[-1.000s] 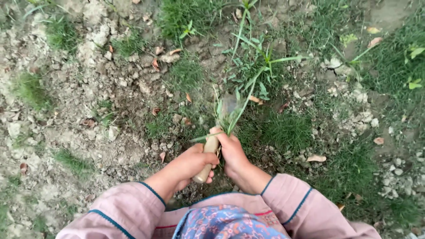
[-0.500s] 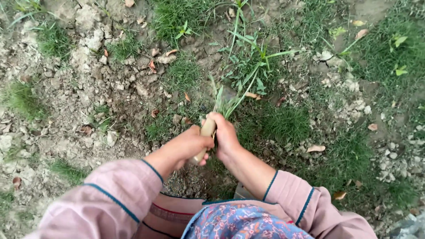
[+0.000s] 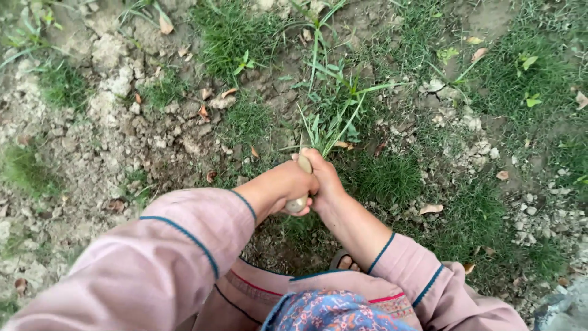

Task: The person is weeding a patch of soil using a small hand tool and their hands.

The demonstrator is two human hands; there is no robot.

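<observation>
Since the earlier frames, both your hands have travelled up and away from your body, and your left sleeve has swung in to fill far more of the lower left. Seen from the head camera, your left hand [image 3: 286, 182] is wrapped tight around the pale, rounded wooden tool handle [image 3: 299, 197], fingers curled fully shut so that only the butt end shows below the fist and a short tip above it; whatever blade it carries is hidden. Your right hand [image 3: 324, 178] sits pressed against the left, its fingers closed around the base of the tuft of long green grass blades [image 3: 327, 125], which fans upward out of the fist. That tuft stands just above your hands, near the middle of the view, at the edge between the grassy patch [image 3: 386, 178] on the right and the dry, cracked grey soil with clods [image 3: 122, 122] on the left. Small brown dead leaves [image 3: 430, 209] lie scattered about. Your loose pink sleeves with dark blue piping [image 3: 184, 245] frame the bottom, a blue patterned cloth [image 3: 324, 309] hangs between them, and a toe in a sandal [image 3: 345, 262] peeks out beneath your right forearm.
</observation>
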